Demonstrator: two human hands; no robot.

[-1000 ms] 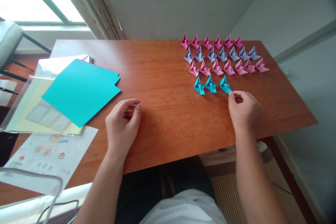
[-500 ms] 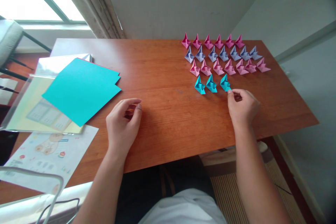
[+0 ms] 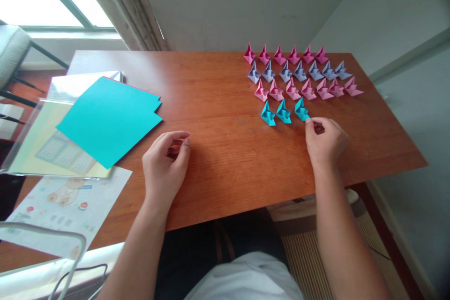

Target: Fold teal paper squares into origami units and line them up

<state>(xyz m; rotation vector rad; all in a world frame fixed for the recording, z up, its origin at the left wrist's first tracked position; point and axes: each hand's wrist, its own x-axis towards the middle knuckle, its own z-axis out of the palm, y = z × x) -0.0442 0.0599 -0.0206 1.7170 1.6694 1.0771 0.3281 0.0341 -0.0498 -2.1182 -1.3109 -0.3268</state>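
Three teal origami paper boats form the nearest row on the wooden table. The rightmost teal paper boat (image 3: pixel 301 109) sits slightly apart from the middle one (image 3: pixel 283 112) and the left one (image 3: pixel 268 114). My right hand (image 3: pixel 325 143) pinches the near corner of that rightmost boat between thumb and forefinger. Resting on the table at centre left, my left hand (image 3: pixel 166 159) is loosely curled, thumb close to the fingers, with nothing visible in it. Behind the teal row are several light pink boats (image 3: pixel 292 89), several lilac boats (image 3: pixel 300 71) and several deep pink boats (image 3: pixel 280 56).
Teal paper sheets (image 3: pixel 108 122) lie at the left over a clear plastic folder (image 3: pixel 28 150). A printed sheet with a bear (image 3: pixel 70 206) is nearer me. A bent white tube (image 3: pixel 80 248) rises at the lower left. The wall stands behind the table (image 3: pixel 218 164).
Both hands stay almost where they were. The right fingers keep their pinch at the teal boat's corner, with only a very slight shift.
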